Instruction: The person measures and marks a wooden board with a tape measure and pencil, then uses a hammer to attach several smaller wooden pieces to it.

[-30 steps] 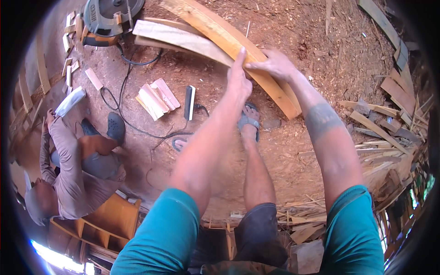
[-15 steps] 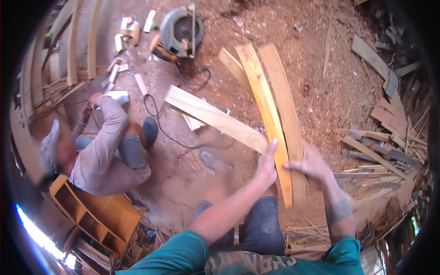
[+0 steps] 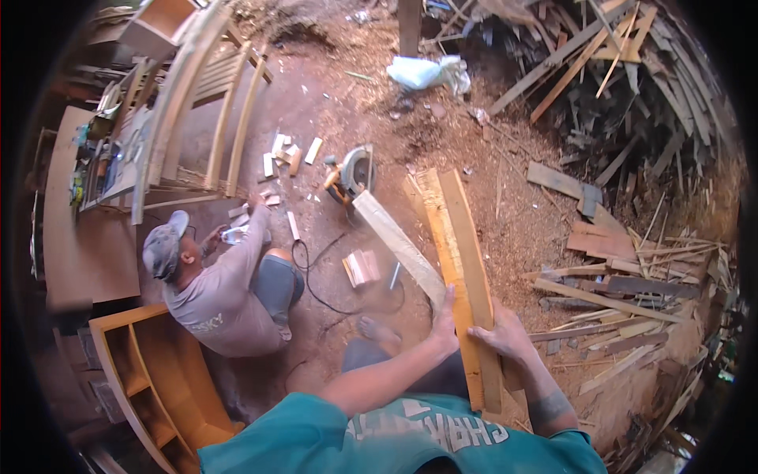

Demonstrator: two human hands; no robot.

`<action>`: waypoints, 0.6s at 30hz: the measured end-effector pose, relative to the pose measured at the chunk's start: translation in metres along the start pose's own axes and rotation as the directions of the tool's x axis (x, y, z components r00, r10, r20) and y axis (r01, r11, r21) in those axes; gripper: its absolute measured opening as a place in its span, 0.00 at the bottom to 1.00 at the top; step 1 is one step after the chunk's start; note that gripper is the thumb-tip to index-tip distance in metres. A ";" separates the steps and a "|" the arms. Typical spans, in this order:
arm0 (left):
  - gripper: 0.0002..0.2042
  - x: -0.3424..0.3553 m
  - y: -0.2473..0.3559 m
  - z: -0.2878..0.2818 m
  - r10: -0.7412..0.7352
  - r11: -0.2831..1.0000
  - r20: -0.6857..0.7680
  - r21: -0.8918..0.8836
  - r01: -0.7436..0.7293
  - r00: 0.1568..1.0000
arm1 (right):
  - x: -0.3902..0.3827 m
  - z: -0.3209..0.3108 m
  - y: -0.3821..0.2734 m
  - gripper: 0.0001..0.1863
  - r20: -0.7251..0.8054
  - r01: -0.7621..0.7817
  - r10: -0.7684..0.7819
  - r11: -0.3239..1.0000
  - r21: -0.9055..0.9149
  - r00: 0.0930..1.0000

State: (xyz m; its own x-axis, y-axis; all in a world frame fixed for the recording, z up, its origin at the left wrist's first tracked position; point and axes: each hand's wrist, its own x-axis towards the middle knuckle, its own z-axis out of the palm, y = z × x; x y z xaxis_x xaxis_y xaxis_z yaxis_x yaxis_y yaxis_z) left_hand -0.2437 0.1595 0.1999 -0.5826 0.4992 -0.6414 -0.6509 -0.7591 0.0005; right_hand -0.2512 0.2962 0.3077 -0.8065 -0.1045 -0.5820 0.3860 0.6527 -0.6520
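My left hand grips a pale plank against a yellow plank, its thumb raised along the wood. My right hand is wrapped round the yellow plank and a browner board lying alongside it, near their lower ends. The pale plank angles up and left; the other boards stand more lengthwise in front of me. Just past the pale plank's far end is a circular saw on the floor, with a black cord. A small stack of short pinkish pieces lies left of the pale plank.
A co-worker in a cap crouches at left beside an orange shelf unit. Wooden frames stand behind them, with scattered offcuts nearby. Scrap-wood heaps fill the right side, and a pale bag lies at the back.
The planks have swung from a slanted position to a more lengthwise one and separated at their far ends. My view has lifted, showing more of the background. The co-worker's arm now reaches farther forward.
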 end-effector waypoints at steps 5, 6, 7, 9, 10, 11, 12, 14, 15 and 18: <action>0.37 -0.084 0.042 0.077 0.109 0.956 -0.032 0.277 -0.096 0.993 | -0.059 -0.017 -0.101 0.41 -0.045 0.057 -0.065 0.985 -0.161 0.997; 0.38 -0.091 0.049 0.084 0.117 0.963 0.044 0.241 -0.124 0.992 | -0.066 -0.017 -0.115 0.40 -0.115 0.069 -0.079 0.994 -0.089 0.990; 0.39 -0.096 0.055 0.084 0.124 0.970 0.106 0.197 -0.143 0.987 | -0.072 -0.013 -0.124 0.39 -0.169 0.082 -0.083 0.997 -0.015 0.982; 0.38 -0.092 0.059 0.082 0.134 0.971 0.206 0.166 -0.170 0.969 | -0.078 -0.009 -0.128 0.43 -0.189 0.068 -0.078 0.996 -0.055 0.979; 0.37 -0.100 0.063 0.088 0.154 0.962 0.200 0.192 -0.193 0.968 | -0.081 -0.004 -0.130 0.42 -0.255 0.150 -0.175 0.982 -0.112 0.951; 0.36 -0.108 0.066 0.094 0.174 0.952 0.194 0.219 -0.215 0.966 | -0.086 0.000 -0.131 0.42 -0.314 0.226 -0.271 0.959 -0.173 0.910; 0.36 -0.119 0.068 0.098 0.185 0.951 0.206 0.207 -0.228 0.961 | -0.088 0.006 -0.133 0.42 -0.311 0.235 -0.285 0.953 -0.189 0.906; 0.34 -0.139 0.074 0.107 0.326 0.892 0.086 0.303 -0.337 0.941 | -0.093 0.015 -0.142 0.43 -0.305 0.163 -0.202 0.975 -0.150 0.931; 0.34 -0.140 0.079 0.105 0.335 0.893 0.091 0.287 -0.347 0.938 | -0.095 0.021 -0.149 0.43 -0.299 0.169 -0.213 0.972 -0.166 0.930; 0.34 -0.149 0.090 0.101 0.336 0.878 0.119 0.321 -0.356 0.934 | -0.104 0.032 -0.168 0.42 -0.310 0.202 -0.232 0.971 -0.126 0.922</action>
State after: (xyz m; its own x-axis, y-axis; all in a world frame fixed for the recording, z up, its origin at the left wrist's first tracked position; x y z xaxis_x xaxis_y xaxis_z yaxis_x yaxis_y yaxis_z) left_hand -0.2641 0.0588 0.3730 -0.8209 0.2616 -0.5076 -0.5200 -0.7098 0.4751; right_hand -0.2183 0.1739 0.4618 -0.9720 -0.0156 -0.2346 0.1551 0.7076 -0.6894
